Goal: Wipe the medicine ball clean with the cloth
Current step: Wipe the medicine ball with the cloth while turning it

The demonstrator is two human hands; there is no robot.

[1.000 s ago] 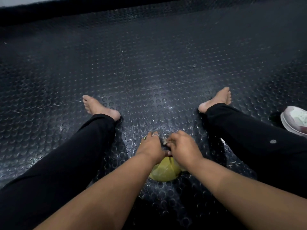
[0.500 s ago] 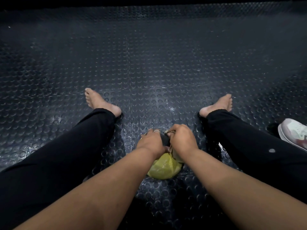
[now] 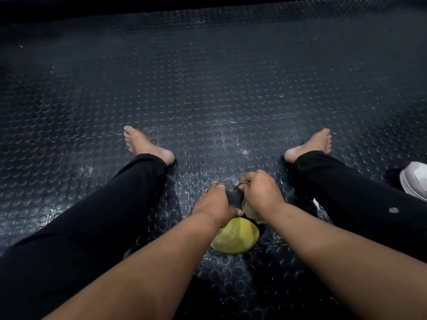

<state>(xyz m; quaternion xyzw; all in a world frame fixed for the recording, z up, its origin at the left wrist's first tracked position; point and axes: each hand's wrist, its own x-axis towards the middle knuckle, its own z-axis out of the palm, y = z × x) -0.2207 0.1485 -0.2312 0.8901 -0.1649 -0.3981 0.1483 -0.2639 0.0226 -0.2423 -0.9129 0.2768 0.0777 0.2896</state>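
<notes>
The medicine ball, yellow on its near side and dark on top, sits on the floor between my spread legs. My left hand lies over its top left, fingers curved round the far side and thumb on the near side. My right hand is on the ball's upper right and grips a crumpled brownish cloth, pressing it against the ball. A bit of the cloth pokes out at the fingertips. Most of the ball is hidden under my hands and forearms.
The floor is black rubber matting with round studs. My legs in black trousers stretch out on both sides, feet bare. A white shoe lies at the right edge, beside my right leg.
My right hand has slid a little to the right over the ball with the cloth, so the hands are slightly further apart. The left hand stays on the ball.
</notes>
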